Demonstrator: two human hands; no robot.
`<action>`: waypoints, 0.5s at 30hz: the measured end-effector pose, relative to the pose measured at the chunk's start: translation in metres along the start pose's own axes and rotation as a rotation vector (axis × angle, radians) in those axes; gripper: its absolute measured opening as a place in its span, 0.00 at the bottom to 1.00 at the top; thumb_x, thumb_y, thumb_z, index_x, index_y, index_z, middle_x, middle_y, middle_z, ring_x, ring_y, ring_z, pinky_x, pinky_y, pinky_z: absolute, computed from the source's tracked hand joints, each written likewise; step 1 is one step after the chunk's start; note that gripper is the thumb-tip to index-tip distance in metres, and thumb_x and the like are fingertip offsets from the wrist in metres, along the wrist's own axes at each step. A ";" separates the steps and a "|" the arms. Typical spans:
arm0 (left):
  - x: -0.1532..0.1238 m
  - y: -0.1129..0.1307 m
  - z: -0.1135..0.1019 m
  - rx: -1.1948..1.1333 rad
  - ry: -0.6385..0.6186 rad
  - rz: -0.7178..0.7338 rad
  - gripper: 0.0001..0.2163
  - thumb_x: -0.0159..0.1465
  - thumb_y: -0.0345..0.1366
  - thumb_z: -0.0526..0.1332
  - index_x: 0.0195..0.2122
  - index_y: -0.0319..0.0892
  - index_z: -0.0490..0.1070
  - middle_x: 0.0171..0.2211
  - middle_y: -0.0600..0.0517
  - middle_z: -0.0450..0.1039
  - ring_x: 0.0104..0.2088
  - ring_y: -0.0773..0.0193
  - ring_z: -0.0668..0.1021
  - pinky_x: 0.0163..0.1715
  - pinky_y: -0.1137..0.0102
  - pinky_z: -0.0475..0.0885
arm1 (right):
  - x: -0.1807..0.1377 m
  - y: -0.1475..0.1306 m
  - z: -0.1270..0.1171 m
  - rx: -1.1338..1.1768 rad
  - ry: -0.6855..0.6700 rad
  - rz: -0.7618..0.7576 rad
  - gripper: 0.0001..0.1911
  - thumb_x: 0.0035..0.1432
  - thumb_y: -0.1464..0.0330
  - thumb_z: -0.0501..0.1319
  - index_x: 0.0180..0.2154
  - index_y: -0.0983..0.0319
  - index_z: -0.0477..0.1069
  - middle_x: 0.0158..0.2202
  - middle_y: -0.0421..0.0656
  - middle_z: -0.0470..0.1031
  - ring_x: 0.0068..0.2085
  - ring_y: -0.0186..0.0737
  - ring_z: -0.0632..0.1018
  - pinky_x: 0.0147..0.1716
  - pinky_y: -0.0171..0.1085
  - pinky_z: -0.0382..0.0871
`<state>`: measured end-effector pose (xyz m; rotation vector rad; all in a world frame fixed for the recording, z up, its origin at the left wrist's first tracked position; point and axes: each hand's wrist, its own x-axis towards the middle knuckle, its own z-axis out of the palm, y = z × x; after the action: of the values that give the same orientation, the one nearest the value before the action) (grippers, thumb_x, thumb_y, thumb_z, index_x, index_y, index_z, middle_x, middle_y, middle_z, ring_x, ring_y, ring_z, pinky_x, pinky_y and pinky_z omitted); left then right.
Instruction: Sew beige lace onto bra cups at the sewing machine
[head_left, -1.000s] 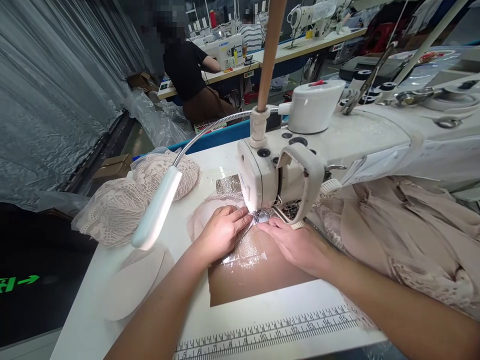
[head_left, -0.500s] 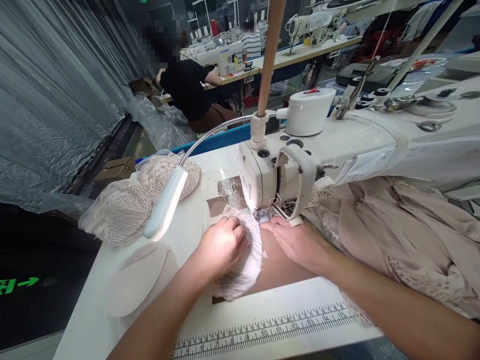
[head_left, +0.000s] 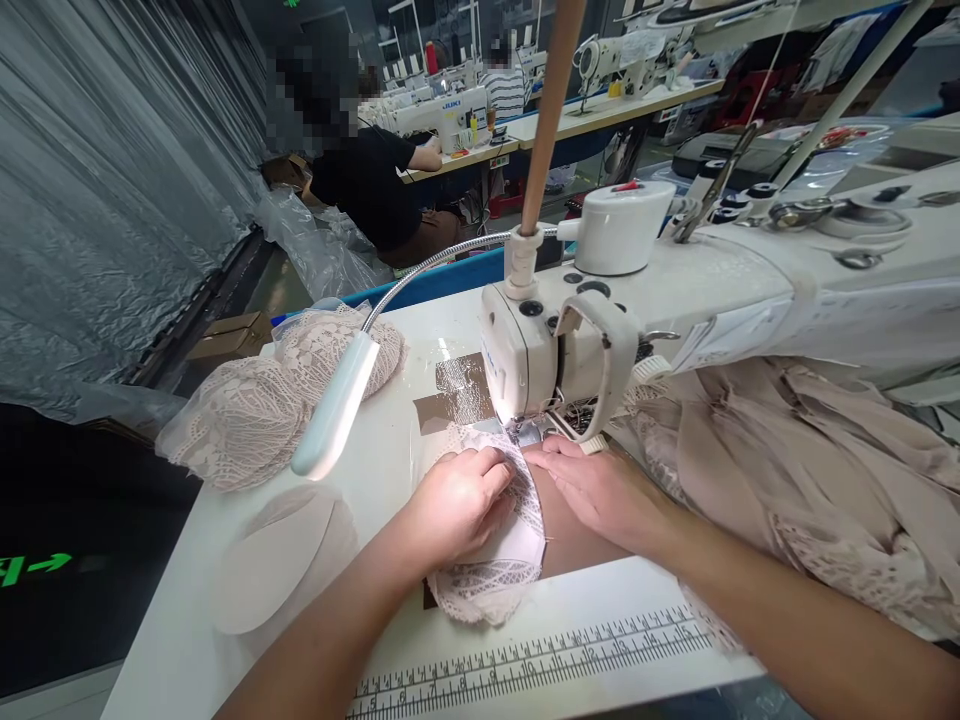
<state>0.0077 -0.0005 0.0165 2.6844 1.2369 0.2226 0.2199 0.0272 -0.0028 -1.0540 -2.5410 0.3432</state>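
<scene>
A pale lace bra cup [head_left: 517,545] lies under the sewing machine's needle area, its right edge running up to the presser foot [head_left: 514,432]. Curled fingers of my left hand [head_left: 469,505] press and grip the cup's upper face; the fingertips are partly hidden. My right hand [head_left: 592,485] lies flat just right of the presser foot, fingers stretched toward the cup's edge. Whether those fingers touch the lace I cannot tell. Beneath both hands is a brown patch [head_left: 577,545] on the machine bed.
The white sewing machine [head_left: 705,260] fills the right side. A lamp [head_left: 335,410] hangs over the table's left part, near lace cups [head_left: 240,420] and smooth beige rounds [head_left: 277,565]. Beige fabric [head_left: 780,450] is heaped at right. A ruler strip [head_left: 540,660] lines the front; a co-worker [head_left: 375,180] sits beyond.
The lace cup has turned and shifted right, its lower end now nearer the ruler. My left hand has moved right with it, while my right hand stays nearly in place.
</scene>
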 end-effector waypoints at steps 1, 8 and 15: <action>0.000 0.000 0.001 0.000 0.004 0.009 0.12 0.65 0.35 0.51 0.45 0.39 0.68 0.42 0.45 0.71 0.39 0.58 0.74 0.38 0.63 0.71 | 0.000 0.000 0.001 -0.002 0.007 -0.022 0.20 0.58 0.77 0.47 0.45 0.61 0.72 0.28 0.42 0.69 0.26 0.35 0.67 0.26 0.33 0.58; 0.001 -0.002 0.005 0.027 0.004 0.020 0.17 0.65 0.36 0.51 0.53 0.37 0.65 0.54 0.43 0.67 0.42 0.56 0.75 0.42 0.61 0.72 | -0.005 0.002 0.016 -0.133 0.057 -0.066 0.18 0.61 0.75 0.48 0.45 0.64 0.73 0.30 0.43 0.67 0.27 0.34 0.64 0.25 0.34 0.54; 0.003 -0.006 0.008 0.064 0.014 0.004 0.19 0.65 0.38 0.51 0.55 0.35 0.65 0.57 0.42 0.65 0.42 0.55 0.74 0.42 0.59 0.72 | 0.000 -0.005 0.014 -0.163 0.055 -0.020 0.17 0.58 0.77 0.50 0.44 0.64 0.73 0.30 0.42 0.69 0.26 0.34 0.64 0.25 0.34 0.54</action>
<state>0.0072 0.0049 0.0079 2.7439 1.2630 0.2059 0.2108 0.0229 -0.0131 -1.0787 -2.5636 0.1010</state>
